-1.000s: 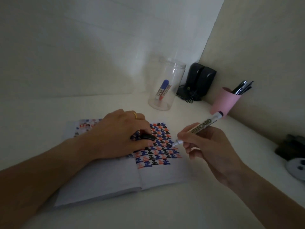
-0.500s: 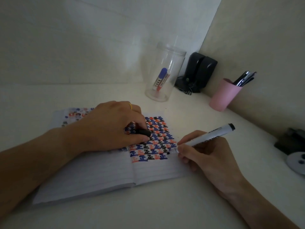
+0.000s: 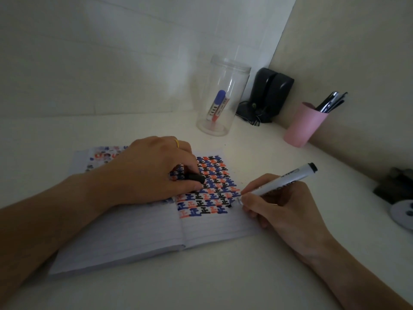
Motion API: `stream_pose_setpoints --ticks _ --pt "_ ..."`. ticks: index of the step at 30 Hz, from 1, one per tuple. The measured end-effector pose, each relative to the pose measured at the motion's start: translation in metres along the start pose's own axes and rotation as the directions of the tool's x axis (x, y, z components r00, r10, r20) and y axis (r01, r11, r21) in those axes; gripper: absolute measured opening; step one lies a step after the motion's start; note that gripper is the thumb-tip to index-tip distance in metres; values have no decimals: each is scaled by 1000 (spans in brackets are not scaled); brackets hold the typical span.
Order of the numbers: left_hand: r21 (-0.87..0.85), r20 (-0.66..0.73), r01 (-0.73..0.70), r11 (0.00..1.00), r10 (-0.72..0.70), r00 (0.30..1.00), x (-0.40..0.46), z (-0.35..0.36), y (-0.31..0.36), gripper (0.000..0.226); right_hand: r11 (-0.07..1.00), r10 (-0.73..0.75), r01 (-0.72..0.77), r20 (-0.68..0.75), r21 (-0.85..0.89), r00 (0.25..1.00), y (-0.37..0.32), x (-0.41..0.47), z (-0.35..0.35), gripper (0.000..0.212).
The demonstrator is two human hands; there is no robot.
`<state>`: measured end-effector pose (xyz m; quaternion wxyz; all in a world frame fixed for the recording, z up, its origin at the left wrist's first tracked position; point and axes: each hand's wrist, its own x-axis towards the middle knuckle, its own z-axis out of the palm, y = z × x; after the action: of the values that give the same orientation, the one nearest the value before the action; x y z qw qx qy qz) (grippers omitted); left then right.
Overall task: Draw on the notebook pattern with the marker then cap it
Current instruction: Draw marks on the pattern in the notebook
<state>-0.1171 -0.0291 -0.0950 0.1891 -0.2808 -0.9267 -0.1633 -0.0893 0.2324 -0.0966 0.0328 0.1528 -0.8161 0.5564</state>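
An open lined notebook lies on the white desk, its right page filled with a pattern of blue, orange and black marks. My left hand rests on the page and pinches the black marker cap between thumb and fingers. My right hand holds the white whiteboard marker, uncapped, with its tip touching the paper at the pattern's right edge, where a fresh black mark shows.
A clear plastic jar with two markers inside stands behind the notebook. A black device sits in the corner, a pink cup with pens beside it. Dark objects lie at the right edge.
My right hand lowered the marker from above the page until its tip met the paper at the pattern's right edge. My left hand stayed on the page with the cap.
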Motion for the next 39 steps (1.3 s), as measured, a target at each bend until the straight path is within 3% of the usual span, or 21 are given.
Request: stream_pose_setpoints --ticks 26,34,39 --pt "-4 8 -1 1000 1 1000 0 -1 1 38 999 -48 48 53 -13 997 -1 0 0 10" --pt "3 5 -3 1000 3 1000 0 -1 1 42 999 -16 15 -19 -42 1000 4 3 0 11" --pt "-7 18 25 1000 -24 1000 0 -4 1 39 960 145 -113 -109 258 983 -3 13 -5 12"
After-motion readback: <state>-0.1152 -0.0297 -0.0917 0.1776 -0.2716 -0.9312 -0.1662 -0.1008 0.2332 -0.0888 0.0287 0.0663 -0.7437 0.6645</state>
